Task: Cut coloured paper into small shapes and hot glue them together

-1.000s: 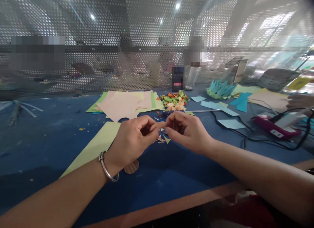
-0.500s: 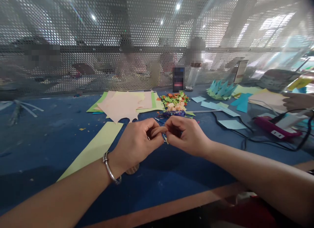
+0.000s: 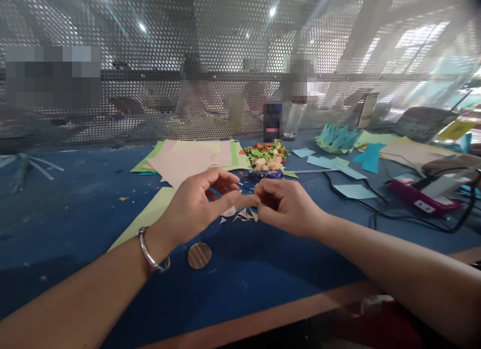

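Observation:
A small peach-coloured paper piece (image 3: 247,202), curved in shape, is pinched between the thumb and fingers of my right hand (image 3: 287,207). Close by on the left, my left hand (image 3: 203,203) has its thumb and fingers apart, with nothing seen gripped in it. Below the hands lie small pale paper scraps (image 3: 244,216) on the blue table. A round corrugated cardboard disc (image 3: 199,255) rests nearer to me. Behind my left hand are a large pale pink sheet (image 3: 176,163) and a pale yellow-green strip (image 3: 145,216), both partly covered by hand or wrist.
Past my hands sit a dark blue tool (image 3: 266,174), a heap of folded coloured paper pieces (image 3: 268,152), a phone (image 3: 272,122) and a glass bottle (image 3: 295,121). On the right are a blue paper model (image 3: 337,138), blue paper (image 3: 355,191) and a purple power strip (image 3: 423,199) with cables.
My left hand has let go of the peach paper piece and drawn slightly left, its fingers spreading. The cardboard disc and pale scraps now show more fully. My right hand stays nearly in place.

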A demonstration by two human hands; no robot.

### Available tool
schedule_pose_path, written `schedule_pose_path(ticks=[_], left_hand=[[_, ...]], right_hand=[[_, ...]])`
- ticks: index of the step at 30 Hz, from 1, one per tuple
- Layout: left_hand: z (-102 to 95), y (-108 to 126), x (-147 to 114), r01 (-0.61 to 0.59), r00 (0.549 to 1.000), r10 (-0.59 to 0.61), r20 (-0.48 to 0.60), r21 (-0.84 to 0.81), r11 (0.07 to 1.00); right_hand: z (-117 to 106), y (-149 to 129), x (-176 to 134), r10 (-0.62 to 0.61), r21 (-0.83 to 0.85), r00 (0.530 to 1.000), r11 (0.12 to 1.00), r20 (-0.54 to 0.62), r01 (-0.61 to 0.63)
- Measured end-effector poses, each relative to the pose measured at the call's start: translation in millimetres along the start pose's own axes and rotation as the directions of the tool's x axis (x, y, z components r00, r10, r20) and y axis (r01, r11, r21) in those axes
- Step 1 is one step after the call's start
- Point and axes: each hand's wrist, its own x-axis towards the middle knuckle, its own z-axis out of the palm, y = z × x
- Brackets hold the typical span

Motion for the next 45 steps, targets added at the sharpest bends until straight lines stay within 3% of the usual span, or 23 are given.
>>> schedule_pose_path(ticks=[6,10,14,17,22,36,41,45], left_hand=[[10.7,4,-3,0.09,0.974,-0.055,0.222,-0.153,0.984],[8.4,5,-4,0.24,0.936,-0.138,0.325,-0.296,0.925],[6.2,5,-4,0.333,0.933,-0.211,0.291,-0.483,0.81],[5.9,3,-2,0.383,0.923,-0.272,0.274,-0.564,0.732],[6.4,-1,-1,0.404,0.915,-0.299,0.272,-0.617,0.676],[16.9,8,-10,0.271,0.952,-0.187,0.242,-0.381,0.884],[18.2,11,-15,0.132,0.973,-0.094,0.209,-0.173,0.976],[17.7,11,-18,0.082,0.979,-0.074,0.192,-0.034,0.996]], right_hand=[[5,-2,-1,-0.016,-0.006,0.996,1.0,0.085,0.016],[4,-1,-1,-0.024,-0.002,0.999,1.0,0.025,0.025],[3,-1,-2,-0.158,-0.144,0.982,0.979,-0.106,0.142],[3,-2,-5,-0.284,-0.25,0.958,0.932,-0.05,0.263],[5,-3,-6,-0.351,-0.294,0.936,0.893,0.023,0.342],[7,-2,-3,-0.238,-0.151,0.968,0.963,-0.085,0.223],[7,-3,-2,-0.223,-0.156,0.97,0.966,-0.092,0.207],[8,-3,-2,-0.208,-0.15,0.974,0.97,-0.088,0.194]])
